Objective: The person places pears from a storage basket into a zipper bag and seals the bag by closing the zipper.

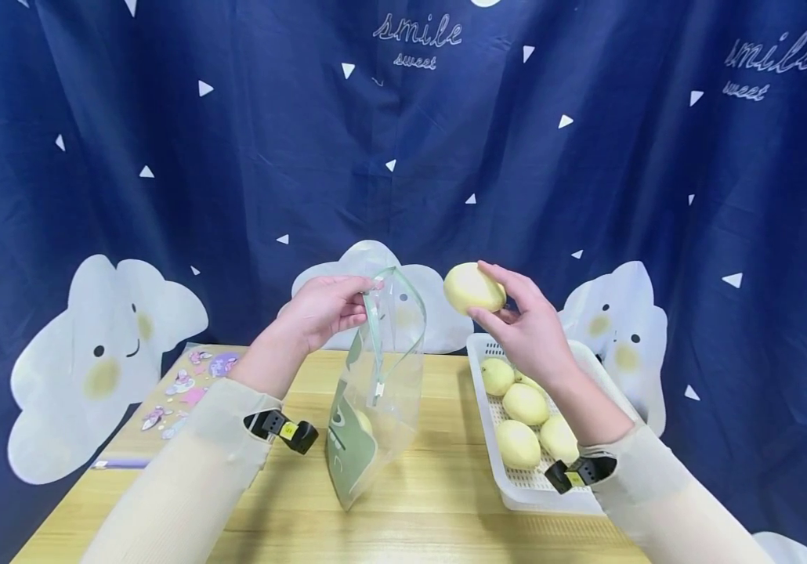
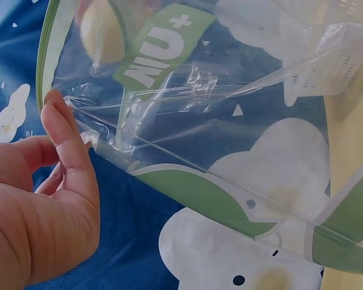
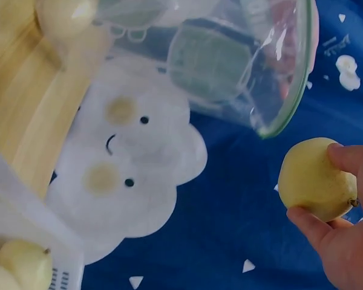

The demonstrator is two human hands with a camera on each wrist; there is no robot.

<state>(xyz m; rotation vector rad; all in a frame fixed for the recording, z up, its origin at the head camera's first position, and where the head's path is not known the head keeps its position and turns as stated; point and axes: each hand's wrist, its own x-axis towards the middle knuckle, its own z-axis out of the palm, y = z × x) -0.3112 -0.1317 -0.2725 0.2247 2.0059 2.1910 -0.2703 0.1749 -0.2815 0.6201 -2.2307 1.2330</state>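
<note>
My left hand [image 1: 329, 309] pinches the top edge of a clear plastic zip bag [image 1: 398, 368] with green print and a green zip strip. The bag hangs upright over the table with its mouth parted, and a pale yellow pear [image 3: 68, 17] lies low inside it. To the right of the mouth, my right hand [image 1: 526, 325] holds another yellow pear [image 1: 470, 287] between thumb and fingers. In the right wrist view this held pear [image 3: 314, 178] shows its short stem and is apart from the bag.
A white perforated plastic basket [image 1: 526, 499] stands on the right of the wooden table [image 1: 439, 533], with several pears [image 1: 525, 403] in it. At the left lies a flat item with pink and purple prints [image 1: 181, 384]. A blue curtain [image 1: 305, 157] hangs behind the table.
</note>
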